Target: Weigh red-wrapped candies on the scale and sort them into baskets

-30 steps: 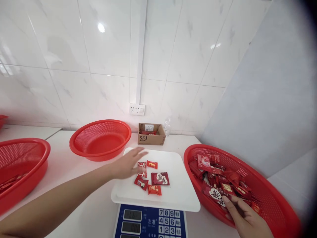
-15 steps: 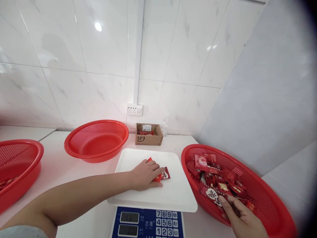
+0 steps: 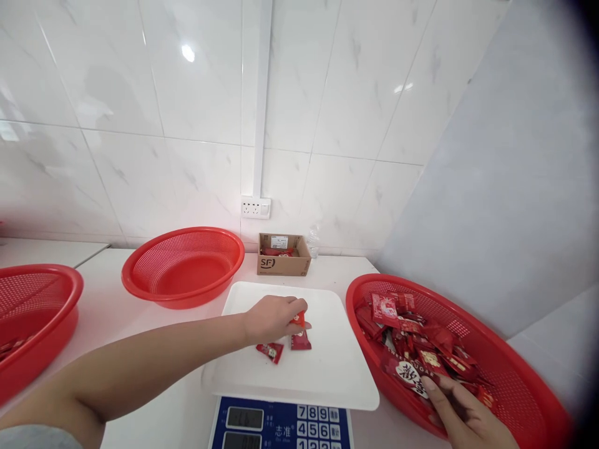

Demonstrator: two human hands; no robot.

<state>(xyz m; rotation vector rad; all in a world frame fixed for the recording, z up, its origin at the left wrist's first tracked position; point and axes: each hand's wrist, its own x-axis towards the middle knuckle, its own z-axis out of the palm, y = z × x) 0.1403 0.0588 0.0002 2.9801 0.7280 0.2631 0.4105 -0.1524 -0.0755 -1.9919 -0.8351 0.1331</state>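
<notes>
My left hand (image 3: 274,317) is over the white scale platter (image 3: 327,368), its fingers closed round red candy packets (image 3: 298,320). Two more red packets lie on the platter under it, one (image 3: 270,351) to the left and one (image 3: 300,340) just below my fingers. My right hand (image 3: 461,415) rests inside the red basket (image 3: 510,368) at the right, fingers on the heap of red candy packets (image 3: 412,343); I cannot make out whether they hold anything. The scale's blue keypad and displays (image 3: 281,427) show at the bottom.
An empty red basket (image 3: 183,265) stands behind the scale at the left. Another red basket (image 3: 35,312) sits at the far left edge. A small cardboard box (image 3: 283,254) and a wall socket (image 3: 255,207) are at the tiled back wall. A grey partition closes the right side.
My left hand came down on the packets spread on the platter, gathered them, and now lifts with some in its closed fingers; two stay on the platter. My right hand barely moved.
</notes>
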